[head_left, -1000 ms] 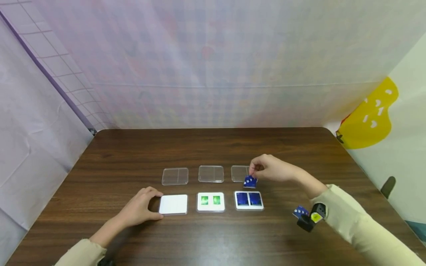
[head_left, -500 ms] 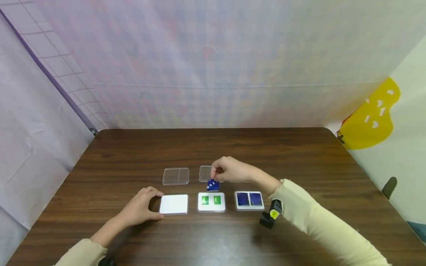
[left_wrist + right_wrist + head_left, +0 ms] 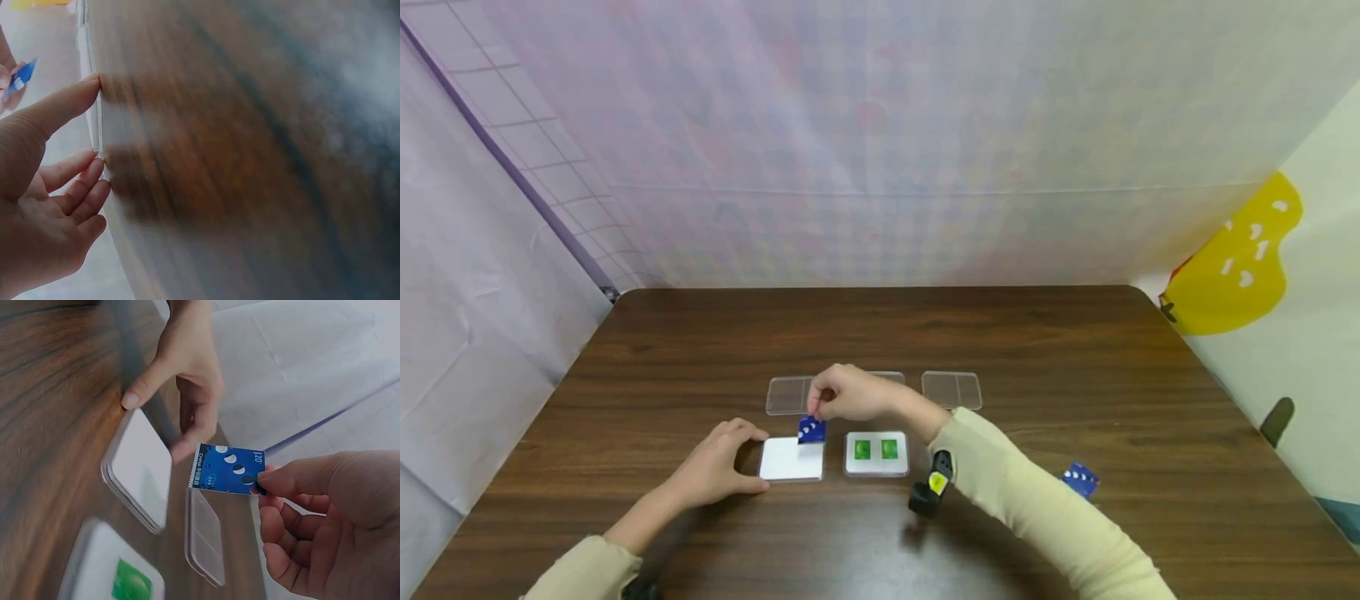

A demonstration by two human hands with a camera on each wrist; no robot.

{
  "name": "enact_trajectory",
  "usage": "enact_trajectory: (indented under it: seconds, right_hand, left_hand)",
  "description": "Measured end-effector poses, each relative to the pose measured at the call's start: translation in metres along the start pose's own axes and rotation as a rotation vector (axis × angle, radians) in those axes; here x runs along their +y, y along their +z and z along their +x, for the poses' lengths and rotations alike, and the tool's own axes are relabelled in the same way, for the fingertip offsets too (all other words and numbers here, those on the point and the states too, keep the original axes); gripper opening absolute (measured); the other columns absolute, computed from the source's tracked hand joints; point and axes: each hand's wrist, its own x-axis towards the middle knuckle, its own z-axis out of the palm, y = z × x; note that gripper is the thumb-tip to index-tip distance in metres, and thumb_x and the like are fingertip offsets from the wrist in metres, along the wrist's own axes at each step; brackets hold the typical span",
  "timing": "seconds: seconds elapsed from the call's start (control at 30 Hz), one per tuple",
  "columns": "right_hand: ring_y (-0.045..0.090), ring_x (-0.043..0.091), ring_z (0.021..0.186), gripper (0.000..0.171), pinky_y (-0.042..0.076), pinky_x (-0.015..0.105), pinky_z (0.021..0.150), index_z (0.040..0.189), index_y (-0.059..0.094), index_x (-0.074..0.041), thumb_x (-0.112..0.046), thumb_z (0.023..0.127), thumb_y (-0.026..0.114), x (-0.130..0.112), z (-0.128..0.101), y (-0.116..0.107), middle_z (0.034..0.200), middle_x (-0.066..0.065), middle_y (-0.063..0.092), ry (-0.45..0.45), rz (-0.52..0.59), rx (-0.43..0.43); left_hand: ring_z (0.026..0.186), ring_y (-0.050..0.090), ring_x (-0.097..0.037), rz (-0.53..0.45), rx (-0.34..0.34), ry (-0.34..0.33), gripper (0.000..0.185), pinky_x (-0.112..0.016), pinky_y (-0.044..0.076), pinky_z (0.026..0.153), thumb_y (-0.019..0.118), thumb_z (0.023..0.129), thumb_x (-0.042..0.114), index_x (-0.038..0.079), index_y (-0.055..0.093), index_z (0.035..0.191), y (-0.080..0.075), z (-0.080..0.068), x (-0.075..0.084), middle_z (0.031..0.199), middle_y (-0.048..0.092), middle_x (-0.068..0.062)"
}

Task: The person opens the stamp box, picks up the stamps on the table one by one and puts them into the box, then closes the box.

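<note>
My right hand (image 3: 853, 393) pinches a blue postage stamp (image 3: 228, 469) by one edge between thumb and finger. The stamp bears moon phases and the figure 1.20. In the head view it overlaps the upper right corner of a flat case with a plain white face (image 3: 786, 460). My left hand (image 3: 718, 467) holds this case at its left side, index finger at the upper corner and thumb at the lower. In the left wrist view the left hand's fingertips (image 3: 94, 169) meet the case's thin edge.
A white case with two green stamps (image 3: 877, 468) lies to the right. Behind stand clear lids, one at left (image 3: 784, 395), one at right (image 3: 951, 389), another partly covered by my hand. A second blue stamp (image 3: 1081, 480) lies beyond my right forearm.
My right hand has carried the blue stamp leftward, past the middle case, to the plain white one. The forearm now hides the right case with two dark blue stamps. The left hand stays put.
</note>
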Motion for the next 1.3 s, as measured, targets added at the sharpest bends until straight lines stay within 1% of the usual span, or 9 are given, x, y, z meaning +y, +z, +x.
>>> enact_trajectory:
  seconds: [0.2,0.33,0.47,0.67,0.77,0.87,1.13,1.3]
  right_hand:
    - [0.053,0.007,0.065,0.01,0.044,0.017,0.06,0.083,0.063,-0.001,0.006,0.079,0.058,0.003,0.017,0.019,0.076,0.003,0.061,0.031,0.069,-0.014]
    - [0.053,0.006,0.065,0.009,0.044,0.015,0.061,0.084,0.064,0.003,0.007,0.078,0.058,0.007,0.027,0.033,0.076,0.006,0.063,0.039,0.125,-0.022]
    - [0.053,0.004,0.064,0.009,0.044,0.014,0.061,0.082,0.064,0.002,0.007,0.078,0.058,0.01,0.035,0.045,0.075,0.006,0.064,0.054,0.118,0.003]
    - [0.05,0.001,0.059,0.009,0.042,0.012,0.057,0.078,0.067,-0.003,0.004,0.077,0.061,0.012,0.039,0.059,0.071,0.001,0.064,0.09,-0.022,0.124]
    - [0.048,0.0,0.057,0.008,0.04,0.011,0.055,0.078,0.067,-0.006,0.001,0.076,0.063,0.013,0.04,0.064,0.068,-0.002,0.063,0.095,-0.105,0.167]
    - [0.047,-0.001,0.056,0.007,0.039,0.01,0.055,0.077,0.068,-0.008,-0.002,0.076,0.065,0.014,0.04,0.069,0.066,-0.005,0.062,0.097,-0.172,0.194]
    - [0.046,0.0,0.057,0.008,0.037,0.011,0.055,0.077,0.068,-0.011,-0.004,0.074,0.065,0.012,0.038,0.074,0.065,-0.007,0.06,0.1,-0.243,0.237]
    - [0.047,0.001,0.059,0.007,0.036,0.013,0.054,0.077,0.068,-0.015,-0.008,0.075,0.065,0.01,0.038,0.077,0.065,-0.009,0.058,0.107,-0.35,0.26]
  left_hand:
    - [0.098,0.052,-0.029,-0.007,-0.011,0.005,0.056,-0.046,0.043,0.087,0.083,0.058,0.026,0.001,0.061,0.103,-0.001,0.001,-0.001,0.1,0.058,-0.008]
    - [0.098,0.052,-0.029,-0.015,-0.006,0.02,0.055,-0.047,0.043,0.086,0.083,0.058,0.025,0.0,0.061,0.103,-0.001,0.001,-0.001,0.1,0.058,-0.008]
    - [0.098,0.052,-0.029,-0.011,0.0,0.031,0.054,-0.047,0.043,0.086,0.083,0.058,0.024,0.001,0.062,0.101,-0.001,0.0,-0.003,0.099,0.058,-0.007]
    - [0.098,0.052,-0.029,-0.013,0.003,0.034,0.054,-0.047,0.043,0.086,0.083,0.058,0.024,0.001,0.062,0.102,0.0,0.0,-0.004,0.099,0.058,-0.007]
    - [0.098,0.052,-0.029,-0.017,0.003,0.032,0.054,-0.047,0.043,0.087,0.083,0.058,0.024,0.001,0.062,0.101,0.001,0.0,-0.004,0.1,0.058,-0.007]
    - [0.099,0.052,-0.03,-0.019,0.0,0.024,0.054,-0.047,0.043,0.087,0.083,0.058,0.025,0.001,0.062,0.102,0.0,0.0,-0.004,0.101,0.058,-0.008]
    - [0.099,0.052,-0.03,-0.018,-0.001,0.019,0.054,-0.047,0.043,0.087,0.083,0.058,0.024,0.001,0.062,0.101,-0.001,0.0,-0.002,0.101,0.058,-0.008]
    - [0.1,0.051,-0.03,-0.021,-0.004,0.018,0.054,-0.048,0.043,0.087,0.083,0.058,0.024,0.0,0.062,0.101,-0.001,0.0,-0.002,0.101,0.058,-0.008]
